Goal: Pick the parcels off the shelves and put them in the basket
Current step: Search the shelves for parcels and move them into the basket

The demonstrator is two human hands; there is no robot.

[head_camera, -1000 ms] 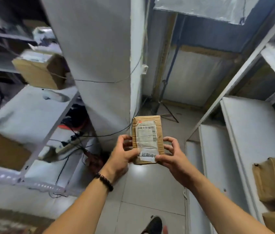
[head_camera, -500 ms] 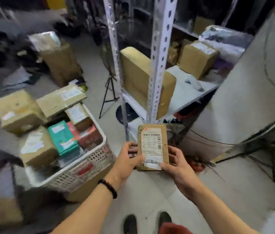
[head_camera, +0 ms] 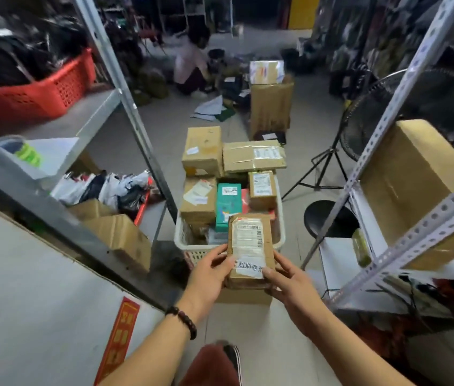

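Observation:
I hold a small brown cardboard parcel (head_camera: 249,246) with a white barcode label, upright in front of me. My left hand (head_camera: 209,274) grips its lower left edge and my right hand (head_camera: 287,282) grips its lower right edge. Just beyond the parcel stands a white plastic basket (head_camera: 189,243) on the floor, piled with several brown boxes and a teal box (head_camera: 228,201). The parcel hangs over the basket's near rim.
Metal shelving flanks me: a left rack (head_camera: 125,87) with a red crate (head_camera: 33,96), a right rack (head_camera: 404,87) bearing a large brown box (head_camera: 415,174). A fan on a tripod (head_camera: 381,118), a black stool (head_camera: 329,218) and a crouching person (head_camera: 192,68) lie ahead.
The view has swung left from the wall and shelves to face the basket. The basket now sits straight ahead, and the parcel in both hands is close to its near rim.

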